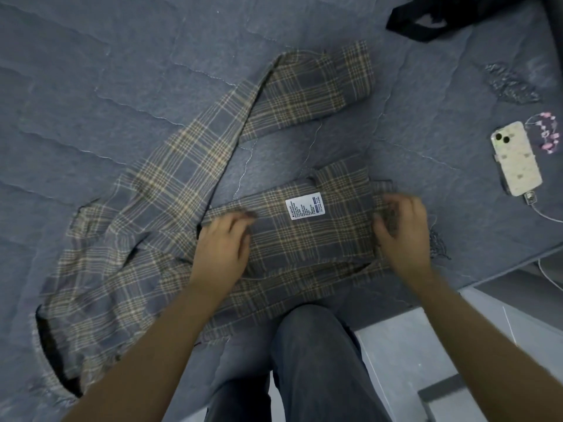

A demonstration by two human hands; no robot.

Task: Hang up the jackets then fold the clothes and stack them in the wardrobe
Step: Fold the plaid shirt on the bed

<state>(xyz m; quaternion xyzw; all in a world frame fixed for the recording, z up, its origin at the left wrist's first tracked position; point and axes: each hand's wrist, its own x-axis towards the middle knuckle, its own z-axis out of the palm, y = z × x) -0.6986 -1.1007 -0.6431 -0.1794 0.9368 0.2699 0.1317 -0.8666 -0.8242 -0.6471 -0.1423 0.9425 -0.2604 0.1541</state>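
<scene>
A person bends over a grey bed (122, 86), folding one plaid scarf (189, 178) spread across it, only forearms, two hands and dark trouser legs (310, 360) in view. The scarf's long axis runs diagonally from a folded end at upper centre down to the lower left, where its edge bunches and blurs; a shorter folded section lies nearest the person, running left to right, with fringe showing at its right end. A single white label (305, 207) faces up on that section, its print too small to read. The left hand (224, 242) lies on the cloth left of the label, fingers bent; motion blur hides whether they pinch the fabric. The right hand (402, 229) curls its fingers round the right-hand edge of the folded section, beside the fringe. One phone (516, 159) in a pale patterned case lies face down at the right of the bed, well apart from the scarf, a white cable (545, 216) plugged into its near end and trailing out of frame. A string of pink beads (545, 129) lies just beside the phone, and a crumpled dark scrap (511, 86) farther up is hard to identify. One black item (426, 19) with straps is cut off by the top edge. Pale floor (426, 345) shows at lower right.
</scene>
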